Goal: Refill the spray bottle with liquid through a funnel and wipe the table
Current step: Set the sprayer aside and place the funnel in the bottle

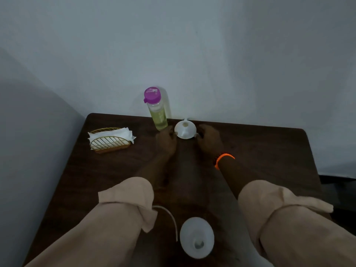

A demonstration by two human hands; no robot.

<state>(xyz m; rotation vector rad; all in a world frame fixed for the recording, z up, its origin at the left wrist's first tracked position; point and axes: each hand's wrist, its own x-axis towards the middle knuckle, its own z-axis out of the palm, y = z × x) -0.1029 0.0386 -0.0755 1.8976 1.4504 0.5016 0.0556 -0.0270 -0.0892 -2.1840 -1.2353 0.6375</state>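
Nearest me, at six o'clock, I see the open spray bottle [196,237] from above, translucent white with a bare neck, a thin dip tube [173,218] curving off at its nine o'clock. Further out toward twelve, my left hand [166,140] and right hand [209,140] curl their fingers at either side of the white funnel [185,130]; whether they grip it I cannot tell. Beyond stands the purple-capped bottle [157,110] of yellow-green liquid at the table [269,151] edge against the wall, the napkin holder [110,140] at ten o'clock, bare wood at two.

My cloth sleeves [115,218] lie over a dark wood-grain table [260,151] beside a smooth white plastic funnel [185,130] and gold wire napkin holder [109,142].
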